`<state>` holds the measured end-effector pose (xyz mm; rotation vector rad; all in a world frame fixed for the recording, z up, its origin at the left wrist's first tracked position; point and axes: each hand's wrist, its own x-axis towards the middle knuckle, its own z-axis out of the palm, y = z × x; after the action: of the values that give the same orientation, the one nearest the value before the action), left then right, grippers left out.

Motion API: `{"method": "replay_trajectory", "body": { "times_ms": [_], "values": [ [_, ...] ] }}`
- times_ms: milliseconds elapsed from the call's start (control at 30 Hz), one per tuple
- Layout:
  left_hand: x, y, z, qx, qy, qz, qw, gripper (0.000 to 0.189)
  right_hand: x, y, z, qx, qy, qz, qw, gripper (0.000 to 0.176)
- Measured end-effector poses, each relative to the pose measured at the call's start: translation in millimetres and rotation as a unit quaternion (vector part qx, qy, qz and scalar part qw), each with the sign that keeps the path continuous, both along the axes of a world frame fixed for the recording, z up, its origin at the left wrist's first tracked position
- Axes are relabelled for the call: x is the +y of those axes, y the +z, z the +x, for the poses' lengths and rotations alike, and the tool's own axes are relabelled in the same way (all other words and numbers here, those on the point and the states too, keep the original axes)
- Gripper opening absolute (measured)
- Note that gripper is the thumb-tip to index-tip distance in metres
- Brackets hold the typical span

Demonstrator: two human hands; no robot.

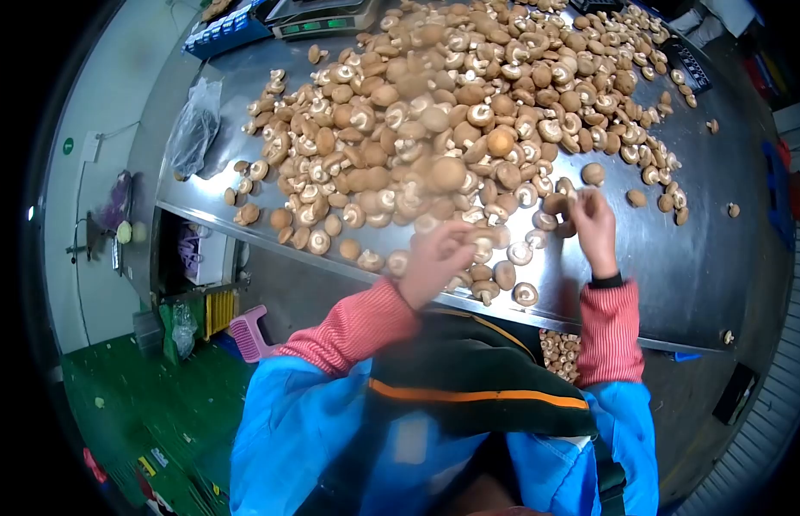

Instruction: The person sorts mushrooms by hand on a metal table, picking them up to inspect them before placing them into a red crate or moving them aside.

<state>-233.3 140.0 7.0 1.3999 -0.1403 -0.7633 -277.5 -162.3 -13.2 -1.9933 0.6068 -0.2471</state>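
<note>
A large heap of brown mushrooms [374, 155] with pale stems covers much of the metal table [675, 258]. My left hand [439, 262] is over the near edge of the heap, fingers curled, beside a few mushrooms; what they hold, if anything, is too blurred to tell. To the right, my right hand [593, 225] has its fingers closed at a mushroom [567, 189] by the heap's lower right side. Several loose mushrooms lie between the two hands, some with stems up.
A scale [323, 19] and a blue box [228, 33] stand at the back left, near a clear plastic bag [196, 129]. A black tray [688, 64] is at the back right. Below the table's front edge, more mushrooms [559, 354] show.
</note>
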Motion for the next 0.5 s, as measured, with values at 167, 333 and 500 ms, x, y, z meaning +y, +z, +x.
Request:
{"method": "replay_trajectory", "body": {
  "times_ms": [167,333,500],
  "values": [
    [-45.9,-12.0,-28.7,-0.075,-0.168,0.011,0.983,0.033,41.1,-13.3,-103.3,0.042,0.040,0.347,0.936,0.022],
    [-96.5,-21.2,-89.5,0.010,-0.431,0.070,0.900,0.029,30.6,6.6,-215.8,0.103,-0.005,0.371,0.923,0.019],
    [-144.2,-33.9,-166.2,0.153,-0.577,-0.003,0.802,0.055,9.6,-2.5,-352.4,0.138,-0.126,0.335,0.923,0.020]
  ]
}}
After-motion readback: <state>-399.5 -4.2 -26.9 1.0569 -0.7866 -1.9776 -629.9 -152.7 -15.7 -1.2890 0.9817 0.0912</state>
